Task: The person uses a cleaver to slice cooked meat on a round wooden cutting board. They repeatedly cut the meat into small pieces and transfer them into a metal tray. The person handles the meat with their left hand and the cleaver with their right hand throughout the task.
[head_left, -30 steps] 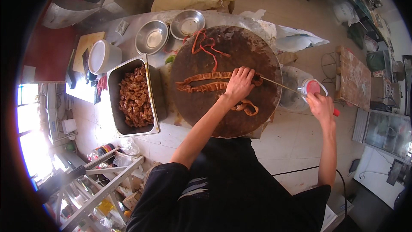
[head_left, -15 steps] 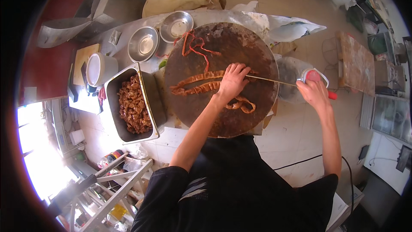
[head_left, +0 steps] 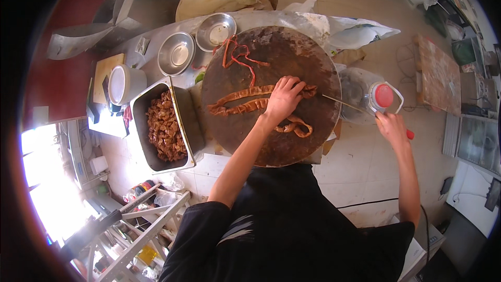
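Across the round wooden chopping block (head_left: 255, 149) runs a long, brown, wrinkled strip (head_left: 237, 108) that looks like cooked intestine, doubled back on itself. My left hand (head_left: 284, 96) lies on its right part with the fingers curled down, holding it against the wood. A short end (head_left: 311, 92) sticks out past my fingers, and a smaller loop (head_left: 302, 130) curls below the hand. Off the block's right edge, my right hand (head_left: 392, 127) grips a red-handled knife (head_left: 344, 103). The blade is seen nearly edge-on, its tip over the block and apart from the strip.
Red string (head_left: 252, 73) lies on the block's upper left. A deep metal pan (head_left: 195, 125) of brown chunks stands left, near two steel bowls (head_left: 176, 54) and a white tub (head_left: 125, 83). A clear jug with a red lid (head_left: 383, 95) is close beside my right hand.
My right hand has drawn the knife to the right, away from the left hand and the strip, uncovering the strip's right end and the jug's red lid. My left hand stays in place.
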### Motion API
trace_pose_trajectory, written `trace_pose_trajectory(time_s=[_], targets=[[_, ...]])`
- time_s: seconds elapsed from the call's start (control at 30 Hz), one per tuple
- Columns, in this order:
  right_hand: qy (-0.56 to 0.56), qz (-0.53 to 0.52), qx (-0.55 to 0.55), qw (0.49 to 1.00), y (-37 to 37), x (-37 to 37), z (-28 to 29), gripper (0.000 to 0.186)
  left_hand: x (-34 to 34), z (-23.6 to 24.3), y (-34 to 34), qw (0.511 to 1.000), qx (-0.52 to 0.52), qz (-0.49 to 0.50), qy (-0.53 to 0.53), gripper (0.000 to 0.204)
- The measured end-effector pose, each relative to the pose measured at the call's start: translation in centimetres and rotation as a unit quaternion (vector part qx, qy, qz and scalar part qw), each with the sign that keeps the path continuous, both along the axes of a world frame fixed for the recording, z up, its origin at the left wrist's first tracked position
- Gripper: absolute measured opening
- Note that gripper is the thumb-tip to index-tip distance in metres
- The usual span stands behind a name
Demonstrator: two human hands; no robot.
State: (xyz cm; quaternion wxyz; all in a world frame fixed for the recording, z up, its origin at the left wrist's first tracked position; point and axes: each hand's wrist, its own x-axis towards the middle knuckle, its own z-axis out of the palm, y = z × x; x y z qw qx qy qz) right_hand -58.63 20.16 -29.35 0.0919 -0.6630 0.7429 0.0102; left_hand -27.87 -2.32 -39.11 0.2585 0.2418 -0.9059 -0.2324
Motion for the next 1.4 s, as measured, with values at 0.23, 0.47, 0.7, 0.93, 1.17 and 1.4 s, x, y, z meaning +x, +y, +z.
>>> trace_pose_trajectory(time_s=[0.23, 0.47, 0.7, 0.93, 1.17, 1.4], targets=[[-0.166, -0.170, -0.098, 0.967, 5.3, 4.4, -0.9, 0.025, -0.1, 0.2, 0.1, 1.000, -0.012, 0.006, -0.006, 0.041], [-0.365, -0.332, -0.165, 0.854, 6.7, 10.4, -3.1, 0.019, 1.9, 5.3, 3.1, 0.999, -0.013, -0.001, -0.035, 0.041], [-0.453, -0.421, -0.150, 0.771, 7.0, 14.1, -4.6, 0.025, 9.7, 4.2, 9.4, 0.980, -0.038, -0.037, -0.194, 0.047], [-0.464, -0.439, -0.148, 0.755, 6.7, 15.3, -6.0, 0.025, 7.7, 2.4, 7.9, 0.970, -0.081, -0.018, -0.230, 0.032], [-0.469, -0.454, -0.154, 0.742, 6.6, 16.1, -6.1, 0.027, 7.4, 2.6, 7.6, 0.968, -0.067, -0.116, -0.214, 0.022], [-0.481, -0.442, -0.166, 0.739, 6.9, 16.9, -6.3, 0.027, 5.4, 3.0, 7.1, 0.976, -0.119, -0.111, -0.143, 0.025]])
